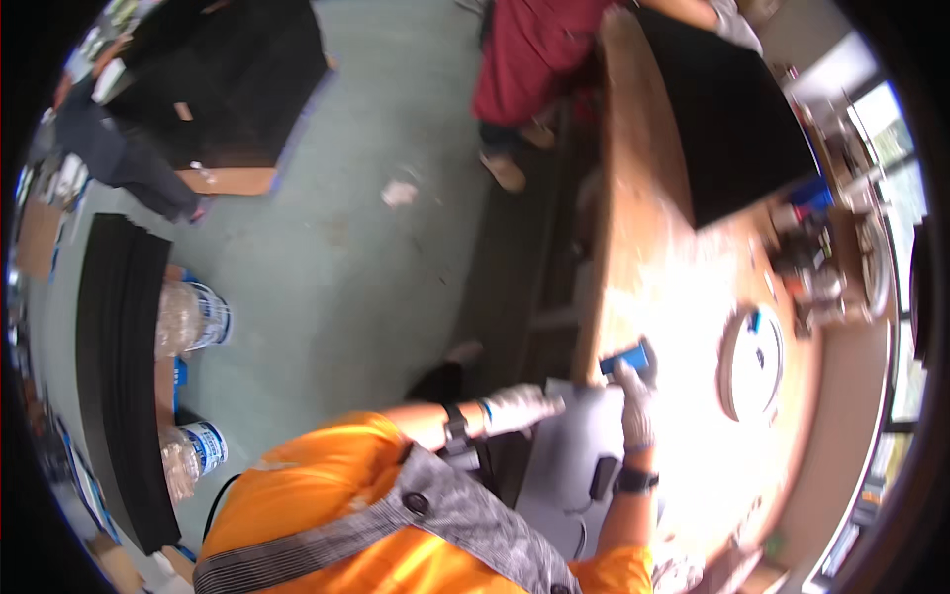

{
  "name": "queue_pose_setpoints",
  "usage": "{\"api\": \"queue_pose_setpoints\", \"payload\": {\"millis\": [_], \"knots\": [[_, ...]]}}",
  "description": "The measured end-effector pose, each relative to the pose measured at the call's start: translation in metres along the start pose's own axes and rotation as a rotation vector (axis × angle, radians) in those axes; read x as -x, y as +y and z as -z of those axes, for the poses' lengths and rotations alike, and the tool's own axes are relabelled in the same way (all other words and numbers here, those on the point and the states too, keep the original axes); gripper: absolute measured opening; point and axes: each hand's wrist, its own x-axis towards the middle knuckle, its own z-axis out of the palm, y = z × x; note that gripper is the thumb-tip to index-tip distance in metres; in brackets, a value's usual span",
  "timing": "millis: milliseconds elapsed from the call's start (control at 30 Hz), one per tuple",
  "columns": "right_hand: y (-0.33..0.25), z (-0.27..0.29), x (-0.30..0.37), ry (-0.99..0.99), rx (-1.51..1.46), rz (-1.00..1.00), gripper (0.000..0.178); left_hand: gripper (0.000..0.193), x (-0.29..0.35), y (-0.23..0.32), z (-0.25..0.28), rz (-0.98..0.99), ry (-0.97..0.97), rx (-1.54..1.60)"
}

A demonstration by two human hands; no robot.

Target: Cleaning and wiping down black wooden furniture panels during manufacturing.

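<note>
My left hand (522,409), in a pale glove, reaches right, its fingers stretched out to the edge of a smooth dark grey panel (566,457). Blur hides whether the fingertips press on that panel. Over the table edge, my right hand (636,414), gloved too, is closed on a small blue block-shaped object (623,358) with a darker rounded end; its exact kind does not show. The panel lies in front of my body, partly over the wooden table (621,252). On the panel rests a small black piece (603,477).
A round white-rimmed spool (754,364) sits on the table to the right. Farther off, a co-worker in a dark red apron (534,59) stands by a large black sheet (732,119). Stacked black boards (124,376) and plastic tubs (208,317) are at left.
</note>
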Motion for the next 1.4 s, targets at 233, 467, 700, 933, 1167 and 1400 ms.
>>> {"api": "queue_pose_setpoints", "payload": {"millis": [233,467,700,933,1167,1400], "knots": [[0.027,0.002,0.000,0.054,0.224,0.079,0.063,0.064,-0.005,-0.001,-0.010,0.140,0.082,-0.031],[0.025,-0.039,0.009,-0.167,0.643,0.185,0.057,0.058,-0.005,-0.004,-0.008,0.097,0.022,-0.054],[0.021,-0.028,0.003,-0.288,0.960,0.417,0.062,0.056,-0.001,0.000,-0.008,0.056,0.024,-0.013],[0.029,-0.041,0.015,-0.158,0.915,0.355,0.060,0.055,-0.005,-0.003,-0.012,0.101,-0.023,0.029],[0.030,0.009,0.002,-0.082,1.066,0.338,0.057,0.059,-0.008,-0.008,-0.004,0.100,0.025,0.030],[0.027,-0.006,0.010,-0.028,1.053,0.398,0.060,0.058,-0.014,-0.009,-0.004,0.124,0.010,0.013]]}}
